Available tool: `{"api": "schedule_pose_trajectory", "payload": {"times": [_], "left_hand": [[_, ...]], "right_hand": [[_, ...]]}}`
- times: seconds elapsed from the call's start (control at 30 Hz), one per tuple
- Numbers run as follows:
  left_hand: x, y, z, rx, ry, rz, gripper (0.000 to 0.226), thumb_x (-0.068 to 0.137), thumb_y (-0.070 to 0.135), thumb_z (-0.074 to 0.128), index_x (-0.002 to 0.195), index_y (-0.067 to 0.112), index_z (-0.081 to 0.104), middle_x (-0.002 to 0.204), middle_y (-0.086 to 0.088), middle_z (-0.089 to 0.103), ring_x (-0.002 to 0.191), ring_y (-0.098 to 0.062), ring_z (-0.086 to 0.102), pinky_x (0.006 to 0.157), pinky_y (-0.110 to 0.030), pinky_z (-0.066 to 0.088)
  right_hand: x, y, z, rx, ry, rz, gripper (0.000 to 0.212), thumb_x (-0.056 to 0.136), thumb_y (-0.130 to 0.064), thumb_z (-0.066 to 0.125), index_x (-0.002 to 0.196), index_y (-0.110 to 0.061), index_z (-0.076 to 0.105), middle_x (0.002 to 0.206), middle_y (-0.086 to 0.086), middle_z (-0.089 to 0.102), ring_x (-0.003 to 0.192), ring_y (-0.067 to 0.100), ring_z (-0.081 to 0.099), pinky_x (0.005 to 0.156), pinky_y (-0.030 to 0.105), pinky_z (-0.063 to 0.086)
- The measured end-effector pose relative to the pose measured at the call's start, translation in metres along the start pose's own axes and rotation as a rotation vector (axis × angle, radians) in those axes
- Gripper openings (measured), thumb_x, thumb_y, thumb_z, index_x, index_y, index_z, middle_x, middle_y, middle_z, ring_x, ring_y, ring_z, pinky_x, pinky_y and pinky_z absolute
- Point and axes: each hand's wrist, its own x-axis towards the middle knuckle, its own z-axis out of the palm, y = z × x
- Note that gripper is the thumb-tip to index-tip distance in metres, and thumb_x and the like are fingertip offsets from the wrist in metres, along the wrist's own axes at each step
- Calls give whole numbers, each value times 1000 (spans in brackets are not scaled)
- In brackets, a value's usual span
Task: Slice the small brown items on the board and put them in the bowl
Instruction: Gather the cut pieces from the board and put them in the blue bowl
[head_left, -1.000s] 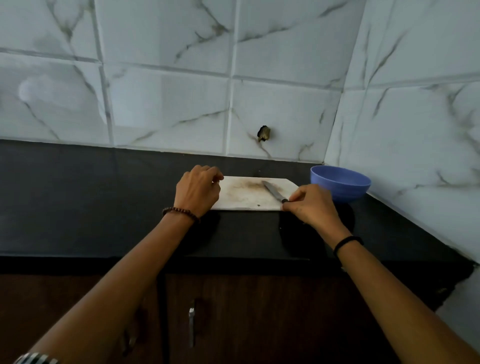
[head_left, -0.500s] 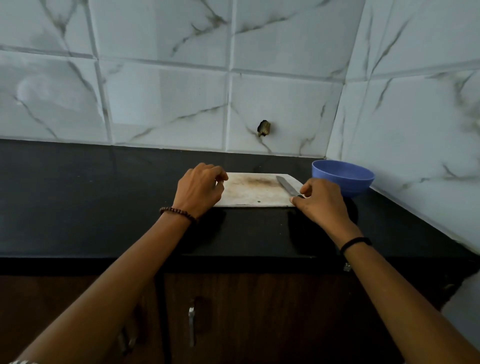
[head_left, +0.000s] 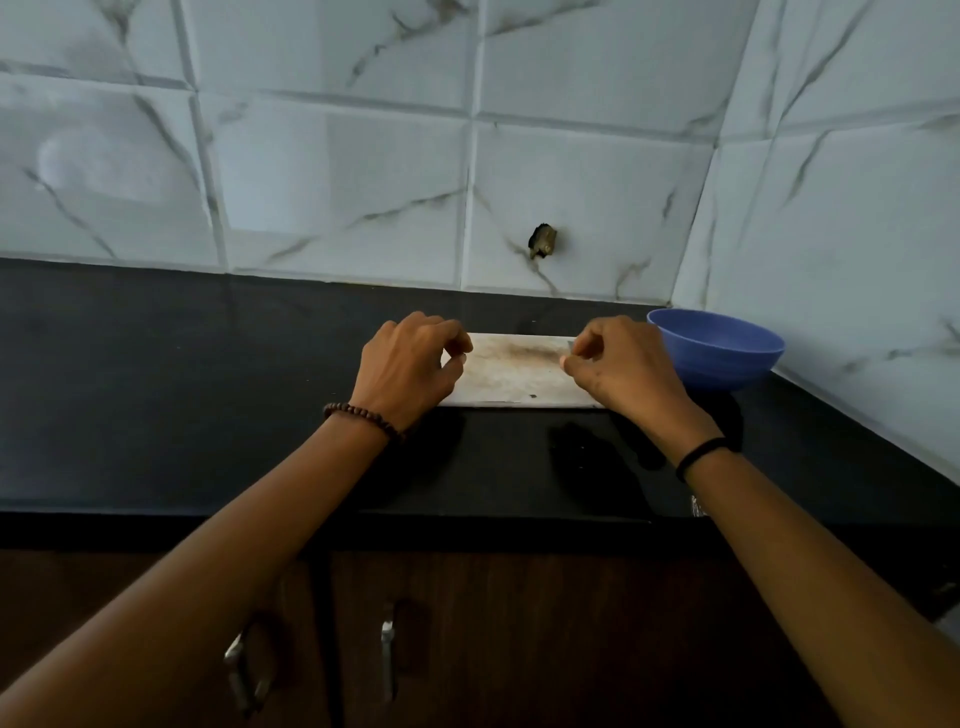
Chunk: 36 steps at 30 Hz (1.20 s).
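While left hand (head_left: 410, 369) and right hand (head_left: 623, 369) curl fingers over its opposite ends, their grasp impossible to tell, stained cutting board (head_left: 514, 374) lies flat on black counter (head_left: 156, 389); blue bowl (head_left: 727, 358) stands just right of it.

One wide-angle view, worn on the person's head, faces forward and down at a corner of a black counter (head_left: 182, 395); the tiled wall (head_left: 337, 171) fills the upper half of the frame, its lines bowed by the lens, and cupboard doors (head_left: 493, 639) the bottom edge. It sits close; both forearms run in from the lower corners to the left hand (head_left: 405, 370) and right hand (head_left: 623, 370) at the board (head_left: 514, 374), just below centre
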Motion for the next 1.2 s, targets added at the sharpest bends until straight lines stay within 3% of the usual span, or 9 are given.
{"api": "schedule_pose_trajectory", "payload": {"times": [0.23,0.4,0.53,0.7,0.9,1.03,1.17,1.2], "left_hand": [[25,3,4,57,26,39,12,90,27,59,96,27,69,94,12,68,89,-11,63,75,-24,39],[71,6,7,42,-85,-26,15,89,31,58,99,32,69,95,10,71,89,-16,65,66,-27,40],[87,9,19,7,-191,-51,13,89,35,59,96,34,70,93,12,70,87,-12,65,62,-27,41],[111,11,34,-47,-328,-43,12,90,32,61,98,32,69,93,9,70,84,-13,66,71,-37,57],[137,30,29,-109,-508,-69,12,92,32,60,101,30,68,95,7,69,83,-8,65,75,-31,57],[149,63,23,-196,-652,-135,14,93,29,58,102,25,68,99,5,70,90,-11,65,80,-30,54],[155,105,29,-325,-805,-294,27,94,40,53,105,20,68,104,-1,70,95,-19,64,81,-34,54],[155,113,34,-345,-822,-317,31,94,44,52,108,20,67,106,-3,69,98,-21,64,82,-35,53]], "right_hand": [[26,-19,9,22,-63,-79,10,84,-23,72,89,-15,75,90,-2,72,88,13,66,72,22,46],[59,-31,17,95,-82,-104,12,86,-24,73,91,-14,76,90,1,72,85,13,67,70,23,49],[73,-29,28,98,-154,-86,11,86,-21,71,92,-15,77,93,0,73,89,15,68,76,29,55],[95,-27,27,40,-254,-14,11,89,-15,68,99,-17,73,100,3,71,92,19,67,84,37,58],[111,-20,-4,-12,-380,107,13,91,-23,68,104,-21,69,105,-1,68,95,13,64,85,29,54],[102,-4,-39,-43,-367,190,15,91,-22,68,106,-19,66,105,-2,64,96,12,60,84,26,52],[85,27,-76,-26,-268,372,4,90,-19,69,88,-20,65,89,-2,66,84,13,62,75,28,53],[82,37,-83,-24,-256,429,10,89,-18,67,80,-19,63,86,0,67,82,16,64,75,30,54]]}}
